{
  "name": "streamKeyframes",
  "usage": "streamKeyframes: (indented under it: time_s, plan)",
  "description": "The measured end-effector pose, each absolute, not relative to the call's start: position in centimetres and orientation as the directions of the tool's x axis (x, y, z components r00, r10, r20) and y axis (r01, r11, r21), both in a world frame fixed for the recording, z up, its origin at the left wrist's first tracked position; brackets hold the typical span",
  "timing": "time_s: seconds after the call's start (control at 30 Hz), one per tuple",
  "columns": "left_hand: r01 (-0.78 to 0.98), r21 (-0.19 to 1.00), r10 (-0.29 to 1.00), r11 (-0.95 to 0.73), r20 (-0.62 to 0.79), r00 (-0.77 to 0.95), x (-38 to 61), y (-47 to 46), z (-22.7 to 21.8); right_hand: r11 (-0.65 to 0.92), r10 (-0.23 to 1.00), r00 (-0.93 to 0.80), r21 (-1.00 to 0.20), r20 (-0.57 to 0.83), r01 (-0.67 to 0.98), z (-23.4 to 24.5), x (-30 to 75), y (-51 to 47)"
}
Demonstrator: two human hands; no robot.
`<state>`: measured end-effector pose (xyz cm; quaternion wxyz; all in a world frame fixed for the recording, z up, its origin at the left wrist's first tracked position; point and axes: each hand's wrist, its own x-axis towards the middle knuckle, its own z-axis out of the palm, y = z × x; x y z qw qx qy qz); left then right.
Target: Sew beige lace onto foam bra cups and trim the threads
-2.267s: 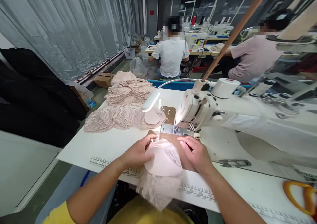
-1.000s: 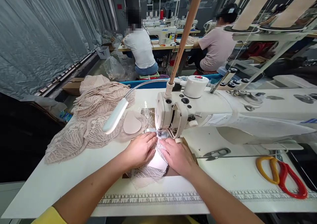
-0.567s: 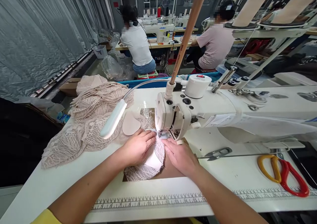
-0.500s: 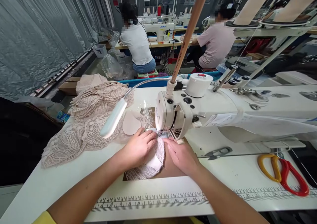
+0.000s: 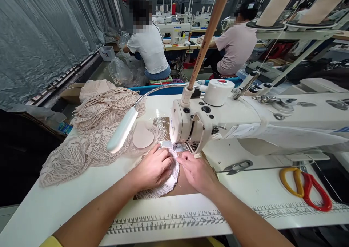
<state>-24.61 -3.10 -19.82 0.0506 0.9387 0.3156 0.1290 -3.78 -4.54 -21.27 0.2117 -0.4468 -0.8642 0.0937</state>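
Note:
A pale lace cup piece (image 5: 158, 192) with a smooth white backing lies under the head of a white sewing machine (image 5: 188, 123), beside the lit needle area. Curled over its left part, my left hand (image 5: 154, 167) holds the lace against the machine bed, its fingertips close to the presser foot. My right hand (image 5: 197, 170) pinches the right edge of the same piece between thumb and forefinger, just in front of the foot. My fingers hide part of the stitching spot. Another beige cup piece (image 5: 143, 136) lies behind my left hand.
Stacked lace pieces (image 5: 89, 138) cover the table's left side, with a gooseneck lamp (image 5: 122, 130) over them. Thread snips (image 5: 238, 167) and scissors with yellow and red handles (image 5: 305, 188) lie right. A ruler strip (image 5: 169, 221) runs along the front edge. Two people sit at machines beyond.
The lace piece has turned slightly under the foot. My left fingers have curled more and drawn in, and my right fingers have closed on its edge. The view has shifted slightly.

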Motion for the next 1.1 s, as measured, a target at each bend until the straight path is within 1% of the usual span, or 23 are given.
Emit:
streamKeyframes:
  time_s: [0.17,0.33,0.47,0.6,0.73,0.83,0.9,1.0,1.1]
  plan:
    - [0.571,0.217,0.61,-0.792,0.215,0.763,-24.8,-2.8,-19.8,0.578,0.816,-0.516,-0.336,0.261,0.744,-21.6,-3.8,-4.5]
    - [0.578,0.199,0.611,-0.792,0.238,0.755,-25.2,-2.1,-19.9,0.515,0.856,-0.474,-0.266,0.205,0.815,-21.5,-4.0,-4.3]
    - [0.591,0.17,0.614,-0.789,0.238,0.752,-25.1,-1.8,-20.0,0.516,0.851,-0.459,-0.245,0.256,0.821,-22.0,-4.0,-4.1]
    - [0.56,0.162,0.583,-0.812,0.249,0.773,-24.8,-1.9,-20.1,0.5,0.852,-0.433,-0.213,0.294,0.839,-22.6,-3.9,-3.9]
    - [0.523,0.202,0.559,-0.828,0.243,0.793,-24.7,-2.1,-20.3,0.466,0.87,-0.393,-0.235,0.299,0.853,-22.4,-4.0,-3.9]
    - [0.502,0.219,0.545,-0.836,0.243,0.802,-24.8,-2.2,-20.5,0.522,0.844,-0.447,-0.267,0.296,0.81,-22.0,-4.0,-3.9]
    - [0.499,0.222,0.544,-0.838,0.255,0.799,-24.9,-2.2,-20.7,0.54,0.838,-0.478,-0.277,0.264,0.794,-21.8,-4.1,-4.0]
    - [0.507,0.229,0.554,-0.831,0.267,0.789,-25.0,-2.3,-20.9,0.516,0.855,-0.471,-0.261,0.22,0.816,-21.9,-4.2,-4.1]
    - [0.516,0.235,0.565,-0.824,0.273,0.778,-24.9,-2.2,-20.9,0.498,0.864,-0.455,-0.232,0.216,0.836,-22.3,-4.3,-4.1]
